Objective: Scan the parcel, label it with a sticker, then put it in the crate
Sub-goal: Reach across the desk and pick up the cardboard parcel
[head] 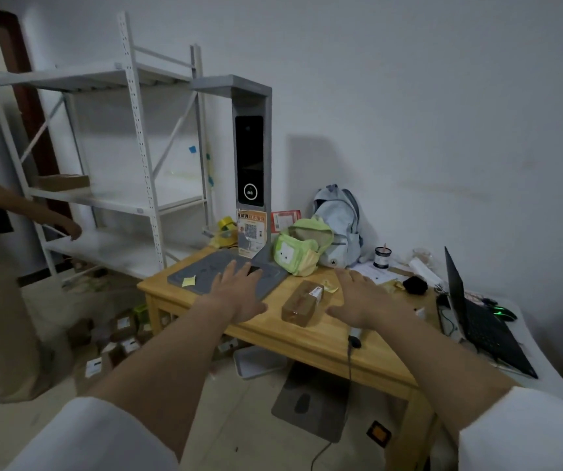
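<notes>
A small brown cardboard parcel [302, 302] with a white label at its far end lies on the wooden table [310, 338]. My left hand [237, 290] hovers open to its left, over the grey scanner pad [201, 271]. Open as well, my right hand [361, 299] is spread flat just right of the parcel. Neither hand touches the parcel. The tall grey scanner stand [251, 158] rises behind the pad. A yellow sticky note [189, 281] lies on the pad's left part, and yellow sticker scraps [329, 286] lie beside the parcel. No crate is clearly visible.
A green pouch [298, 249] and a pale blue backpack [339, 222] sit behind the parcel. An open laptop [477, 317] stands at the right. A white metal shelf [117, 171] is at left, with another person's arm [28, 209] near it. Several boxes [120, 338] lie on the floor.
</notes>
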The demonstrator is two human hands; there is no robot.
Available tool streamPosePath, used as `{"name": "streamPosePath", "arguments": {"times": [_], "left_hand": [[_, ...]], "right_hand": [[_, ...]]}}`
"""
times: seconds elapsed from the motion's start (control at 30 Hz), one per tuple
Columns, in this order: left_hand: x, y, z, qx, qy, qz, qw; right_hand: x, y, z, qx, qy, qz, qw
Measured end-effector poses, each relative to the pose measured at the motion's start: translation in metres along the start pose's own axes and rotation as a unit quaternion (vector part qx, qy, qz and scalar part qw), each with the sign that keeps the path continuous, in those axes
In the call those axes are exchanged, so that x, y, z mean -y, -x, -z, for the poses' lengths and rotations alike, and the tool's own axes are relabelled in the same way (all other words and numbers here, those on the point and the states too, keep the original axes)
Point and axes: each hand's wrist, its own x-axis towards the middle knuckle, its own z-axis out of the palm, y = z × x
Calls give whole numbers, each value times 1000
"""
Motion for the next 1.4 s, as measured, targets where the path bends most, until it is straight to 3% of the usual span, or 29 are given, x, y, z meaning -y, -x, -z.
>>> {"name": "streamPosePath", "arguments": {"times": [0.23, 0.47, 0.7, 0.93, 1.4], "left_hand": [[43, -53, -12, 43, 24, 0, 999], [66, -110, -12, 11, 28, -23, 999], [81, -196, -5, -12, 29, -25, 999], [57, -312, 7, 9, 68, -67, 995], [4, -482, -6, 24, 100, -139, 985]], "right_hand": [[29, -59, -19, 31, -25, -38, 999], [35, -116, -38, 47, -41, -60, 996], [29, -197, -40, -8, 1, -81, 997], [-7, -289, -33, 10, -7, -121, 993], [-75, -414, -6, -42, -48, -160, 985]]}}
